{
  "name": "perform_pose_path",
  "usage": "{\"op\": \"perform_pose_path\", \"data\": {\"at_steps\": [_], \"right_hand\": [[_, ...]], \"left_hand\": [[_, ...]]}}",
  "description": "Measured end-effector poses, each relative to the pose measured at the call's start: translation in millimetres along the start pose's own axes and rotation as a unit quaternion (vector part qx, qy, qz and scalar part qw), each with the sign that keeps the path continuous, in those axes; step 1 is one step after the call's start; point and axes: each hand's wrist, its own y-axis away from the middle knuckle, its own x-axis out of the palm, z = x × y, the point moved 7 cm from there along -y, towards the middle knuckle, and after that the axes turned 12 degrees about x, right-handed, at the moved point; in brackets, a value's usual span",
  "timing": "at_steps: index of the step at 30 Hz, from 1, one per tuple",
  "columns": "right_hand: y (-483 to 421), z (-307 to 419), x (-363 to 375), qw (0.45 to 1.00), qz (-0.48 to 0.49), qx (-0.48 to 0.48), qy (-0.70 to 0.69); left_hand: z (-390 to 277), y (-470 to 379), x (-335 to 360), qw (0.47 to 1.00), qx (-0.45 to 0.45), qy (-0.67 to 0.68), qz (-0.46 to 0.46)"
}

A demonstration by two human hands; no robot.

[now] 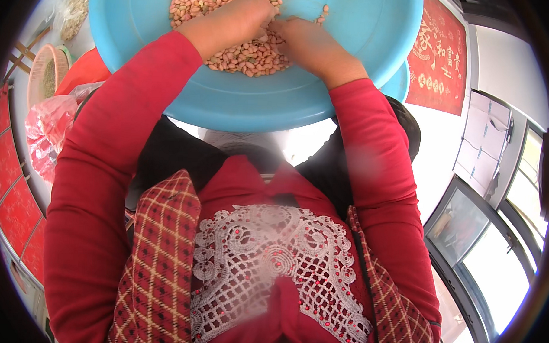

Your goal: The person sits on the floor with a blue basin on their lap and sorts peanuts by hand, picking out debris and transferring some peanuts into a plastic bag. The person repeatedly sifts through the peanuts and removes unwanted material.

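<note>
A wide blue plastic basin (134, 35) lies in front of me, level with my knees. Shelled pinkish peanuts (249, 61) are heaped in its middle, and a few loose peanuts (323, 14) sit apart on the right of the basin floor. My left hand (243, 20) reaches over the heap, its fingers bent down by the peanuts. Close beside it, my right hand (306, 43) rests at the heap's right edge with curled fingers. The fingertips of both hands are partly hidden and blurred, so whether they hold any peanuts is unclear.
Part of another blue basin (399, 83) shows beneath the right rim. To the left are a pink plastic basket (38, 72), crumpled red-and-clear plastic bags (51, 123) and a filled clear bag (76, 12). A red wall poster with writing (442, 55) and a glazed door (463, 223) stand right.
</note>
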Motion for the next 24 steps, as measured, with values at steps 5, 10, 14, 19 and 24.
{"op": "perform_pose_path", "data": {"at_steps": [5, 10, 14, 19, 24], "right_hand": [[10, 21, 3, 0.998, -0.045, -0.031, 0.019], [10, 36, 17, 0.997, -0.008, -0.078, 0.0], [12, 41, 23, 0.993, -0.005, -0.109, 0.045], [19, 29, 5, 0.993, -0.093, -0.073, 0.008], [22, 16, -9, 0.988, -0.131, -0.049, 0.063]], "left_hand": [[23, 7, 0, 0.998, -0.045, 0.018, 0.044], [39, 17, -5, 0.977, -0.173, 0.11, 0.061], [34, 18, -11, 0.977, -0.165, 0.12, 0.054], [26, 8, -8, 0.992, -0.089, 0.051, 0.078], [18, 0, 0, 0.983, -0.076, 0.159, 0.044]]}}
